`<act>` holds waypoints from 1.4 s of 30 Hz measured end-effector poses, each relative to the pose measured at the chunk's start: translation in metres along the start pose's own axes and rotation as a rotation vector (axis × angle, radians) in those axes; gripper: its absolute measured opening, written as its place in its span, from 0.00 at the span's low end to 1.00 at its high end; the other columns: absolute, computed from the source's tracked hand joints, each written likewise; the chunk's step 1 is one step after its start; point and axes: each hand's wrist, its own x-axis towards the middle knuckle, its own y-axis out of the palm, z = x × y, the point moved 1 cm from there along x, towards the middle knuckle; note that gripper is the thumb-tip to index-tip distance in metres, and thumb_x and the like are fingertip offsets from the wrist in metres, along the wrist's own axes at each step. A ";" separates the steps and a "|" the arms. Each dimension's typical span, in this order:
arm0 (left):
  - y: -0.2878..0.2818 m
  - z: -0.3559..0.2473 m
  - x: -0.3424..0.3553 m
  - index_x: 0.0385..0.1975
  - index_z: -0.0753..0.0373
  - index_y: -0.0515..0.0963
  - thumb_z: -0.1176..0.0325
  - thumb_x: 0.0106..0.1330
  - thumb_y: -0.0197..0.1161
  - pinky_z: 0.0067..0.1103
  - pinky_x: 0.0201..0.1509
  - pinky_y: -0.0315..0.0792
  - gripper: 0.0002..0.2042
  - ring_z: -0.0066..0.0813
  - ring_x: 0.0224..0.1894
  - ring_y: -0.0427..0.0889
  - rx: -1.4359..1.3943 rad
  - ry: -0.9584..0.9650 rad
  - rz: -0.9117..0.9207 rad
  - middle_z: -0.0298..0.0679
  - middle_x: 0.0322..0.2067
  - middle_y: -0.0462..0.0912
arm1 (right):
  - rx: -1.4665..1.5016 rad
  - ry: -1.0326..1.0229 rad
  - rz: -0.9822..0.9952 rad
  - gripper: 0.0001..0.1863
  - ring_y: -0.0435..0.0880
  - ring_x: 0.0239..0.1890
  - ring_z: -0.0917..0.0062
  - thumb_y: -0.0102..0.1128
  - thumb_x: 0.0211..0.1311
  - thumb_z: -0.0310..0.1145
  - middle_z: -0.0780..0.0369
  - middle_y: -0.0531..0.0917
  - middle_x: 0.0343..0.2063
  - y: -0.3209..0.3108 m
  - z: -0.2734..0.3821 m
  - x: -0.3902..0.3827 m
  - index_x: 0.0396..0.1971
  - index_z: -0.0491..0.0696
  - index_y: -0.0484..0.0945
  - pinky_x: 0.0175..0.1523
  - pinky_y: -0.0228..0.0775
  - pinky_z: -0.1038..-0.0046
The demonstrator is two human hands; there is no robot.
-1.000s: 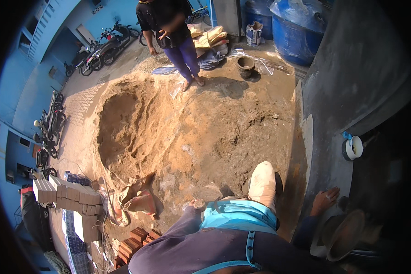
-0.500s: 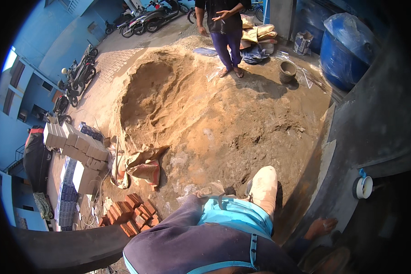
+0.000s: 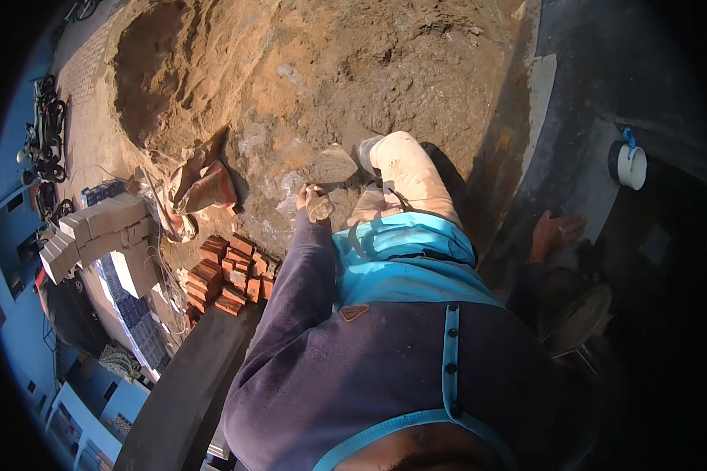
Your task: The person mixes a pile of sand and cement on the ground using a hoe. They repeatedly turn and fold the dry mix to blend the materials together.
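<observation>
My left hand [image 3: 309, 199] grips a mud-caked tool, apparently a trowel [image 3: 334, 163], just left of my light trousers [image 3: 412, 169]. Under it lies wet grey-brown mortar [image 3: 416, 78] beside a heap of sand [image 3: 149, 78]. My right hand [image 3: 559, 231] rests on a dark grey concrete ledge [image 3: 573, 196] with its fingers apart, holding nothing visible. A white round container [image 3: 632, 166] with blue at its top is above it on the right. A round dish-like object [image 3: 577, 318] below that hand is dim in shadow.
On the left are a pile of red bricks [image 3: 220, 279], torn sacks [image 3: 196, 188], stacked pale blocks [image 3: 102, 228] and parked motorbikes [image 3: 51, 133]. A dark concrete beam [image 3: 184, 392] runs along the lower left. Blue walls [image 3: 16, 314] stand beyond.
My view has tipped down toward my body. The co-worker, blue drums and bucket at the back have left the view. My right hand stays on the ledge.
</observation>
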 end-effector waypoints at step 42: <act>0.021 -0.011 0.098 0.22 0.56 0.69 0.58 0.81 0.50 0.26 0.29 0.78 0.20 0.26 0.21 0.75 0.243 -0.200 -0.182 0.29 0.16 0.70 | 0.310 0.030 0.119 0.51 0.57 0.77 0.50 0.69 0.61 0.49 0.45 0.59 0.74 -0.014 -0.007 -0.004 0.74 0.36 0.54 0.76 0.56 0.51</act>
